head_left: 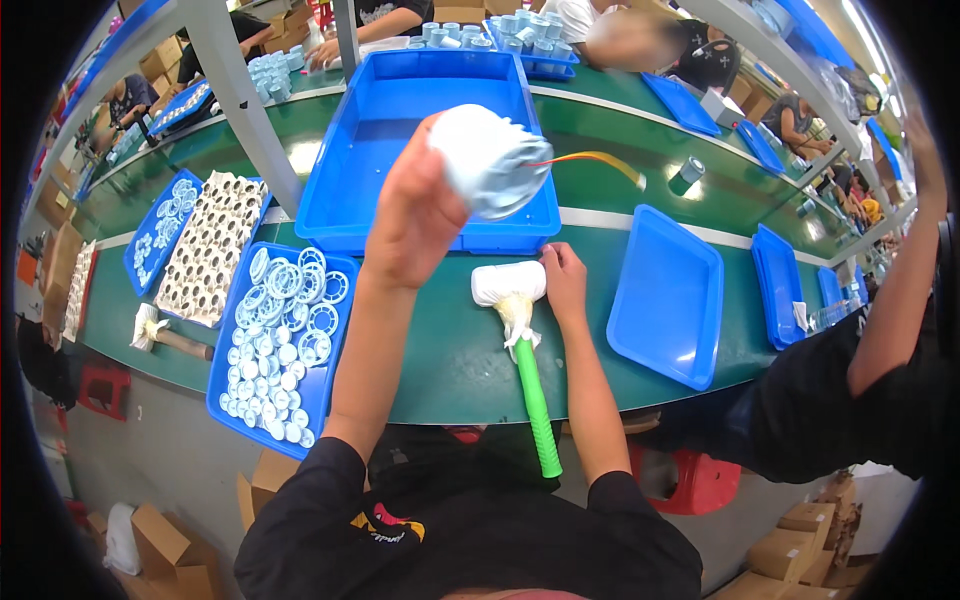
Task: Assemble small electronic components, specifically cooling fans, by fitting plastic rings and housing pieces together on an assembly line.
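My left hand (pixel 415 205) is raised over the large blue bin (pixel 340 190), its fingers wrapped round a pale blue and white round plastic housing (pixel 490 165). Yellow and red wires (pixel 600 158) trail from the housing to the right. Down on the green bench, my right hand (pixel 567 275) is closed beside the bin's near right corner; what its fingers hold, if anything, is hidden. Just left of it lies a mallet (pixel 508 285) with a cloth-wrapped white head and a green handle that reaches past the bench edge.
To the left stand a blue tray (pixel 222 385) of pale blue rings and round caps, an egg-carton tray (pixel 210 245) and a second wrapped mallet (pixel 170 332). A blue tray (pixel 665 300) lies at right. Another person's arm (pixel 900 290) is at far right; cups (pixel 540 40) stand across the line.
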